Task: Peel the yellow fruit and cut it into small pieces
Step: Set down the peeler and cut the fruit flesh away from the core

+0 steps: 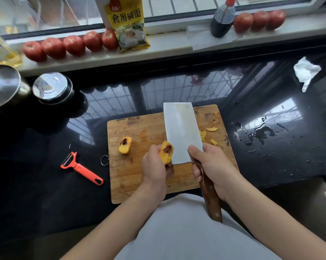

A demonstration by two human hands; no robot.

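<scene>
1. Standing over the worn wooden cutting board [139, 177], the person holds one peeled yellow fruit half [166, 152] up in the left hand [154, 169], fingers curled round its back so the cut face with the dark brown pit hollow turns toward the blade.
2. The right hand [212, 166] wraps the brown wooden handle of a broad rectangular steel cleaver [181, 132], thumb laid forward against the flat near its heel. The blade runs away from the body, its long axis pointing toward the window.
3. What matters for the coming move: the held half touches, or all but touches, the cleaver's left edge near the heel, so the left hand's grip sits just beside the steel. The half's long axis runs roughly along the blade.
4. My guess is that the pit hollow is about to be trimmed; fingers that close to the edge look risky.
5. The flesh looks smooth, wet and bright, with no skin showing, likely slippery.
6. A second yellow half [125, 145] lies on the board's left part, hollow up, well apart from both hands.
7. Thin yellow peel scraps [207, 135] lie right of the blade.
8. An orange-red plastic peeler [81, 168] rests on the glossy black counter [46, 184], left of the board.
</scene>
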